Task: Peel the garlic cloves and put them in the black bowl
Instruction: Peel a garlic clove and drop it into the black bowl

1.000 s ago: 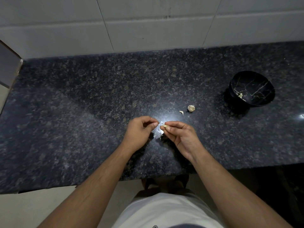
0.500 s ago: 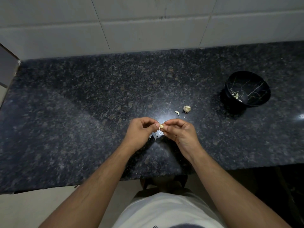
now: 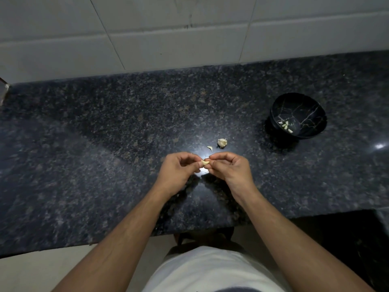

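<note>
Both hands are held together over the table (image 3: 105, 144), near its front edge. One clove (image 3: 205, 162) is pinched between them: L hand (image 3: 179, 171) is closed on its left end w/ thumb and forefinger, R hand (image 3: 229, 171) is closed on its right end, other fingers curled in. Clove is held clear of the table, approx. level. Just behind the hands, a small peel scrap (image 3: 209, 148) and a garlic piece (image 3: 222, 143) are seen lying on the table, close together, not touching. Bowl (image 3: 311, 110) is set well to the right, w/ a few peeled cloves (image 3: 285, 125) inside, at the near-left of its floor. White tiles (image 3: 168, 39) are seen behind the table.
</note>
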